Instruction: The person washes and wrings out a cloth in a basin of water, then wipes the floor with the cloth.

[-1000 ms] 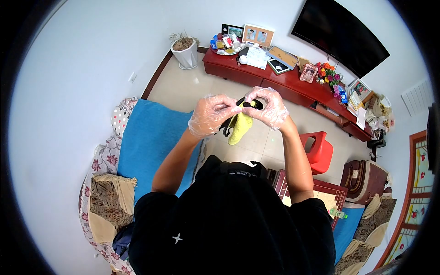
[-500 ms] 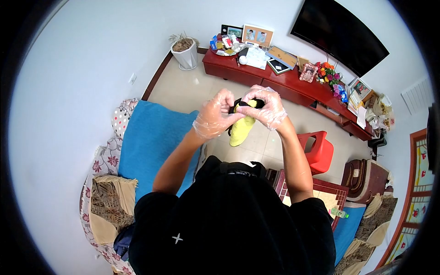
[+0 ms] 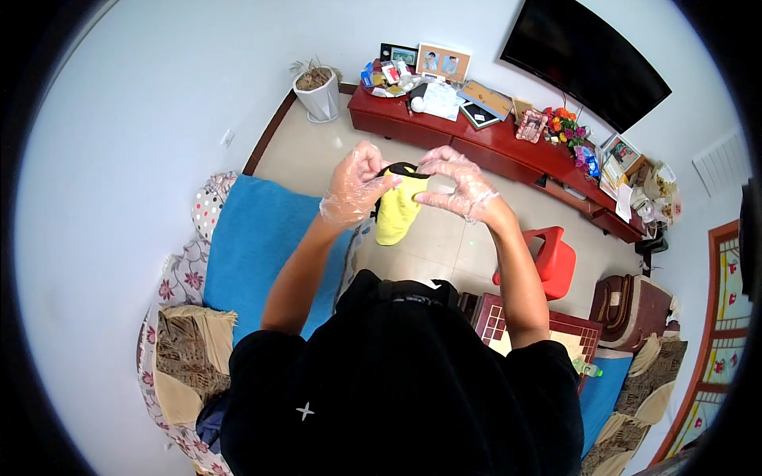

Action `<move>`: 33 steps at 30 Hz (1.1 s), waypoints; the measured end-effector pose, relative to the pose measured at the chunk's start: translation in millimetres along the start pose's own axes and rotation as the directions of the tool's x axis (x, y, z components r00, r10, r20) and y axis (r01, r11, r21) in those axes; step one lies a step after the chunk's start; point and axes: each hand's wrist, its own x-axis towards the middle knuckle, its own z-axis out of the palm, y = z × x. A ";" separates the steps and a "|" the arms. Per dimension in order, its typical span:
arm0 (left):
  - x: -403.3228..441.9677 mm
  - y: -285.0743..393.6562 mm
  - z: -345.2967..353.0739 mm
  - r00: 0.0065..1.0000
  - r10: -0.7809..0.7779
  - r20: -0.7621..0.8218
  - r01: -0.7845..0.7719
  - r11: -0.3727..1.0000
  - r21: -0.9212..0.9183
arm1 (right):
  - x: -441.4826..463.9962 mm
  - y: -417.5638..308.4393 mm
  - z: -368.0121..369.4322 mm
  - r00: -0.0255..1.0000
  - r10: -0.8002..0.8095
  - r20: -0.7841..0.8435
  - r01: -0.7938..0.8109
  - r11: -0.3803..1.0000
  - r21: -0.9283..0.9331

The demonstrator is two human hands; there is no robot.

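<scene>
While the left hand (image 3: pixel 355 189) pinches one side, yellow cloth (image 3: pixel 398 209), black-rimmed, hanging, right hand (image 3: pixel 464 187) spread beside its edge.

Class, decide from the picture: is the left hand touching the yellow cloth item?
Touching. The head view shows the thumb of the left hand lying over the yellow cloth item's edge.

The television (image 3: pixel 586 63) (framed photos (image 3: pixel 443 62) too) shows a home's living room.

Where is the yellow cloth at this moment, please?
In the head view, the yellow cloth hangs just above the centre, between the left hand and the right hand, to the right of the blue cover.
</scene>
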 end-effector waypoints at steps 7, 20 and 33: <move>-9.1 -0.1 -5.0 0.999 -0.050 -0.012 0.051 0.971 0.234 | 13.4 -11.1 -1.2 0.956 0.183 0.230 -0.149 0.976 -0.160; 4.0 15.2 -21.8 0.979 -0.059 -0.197 0.031 0.989 -0.144 | 13.3 36.0 73.6 0.938 0.247 0.241 -0.337 0.811 0.478; -17.2 -4.1 -94.7 0.998 0.056 0.012 -0.057 0.983 0.173 | 29.3 66.4 183.4 0.620 0.631 0.467 -0.372 -0.287 0.883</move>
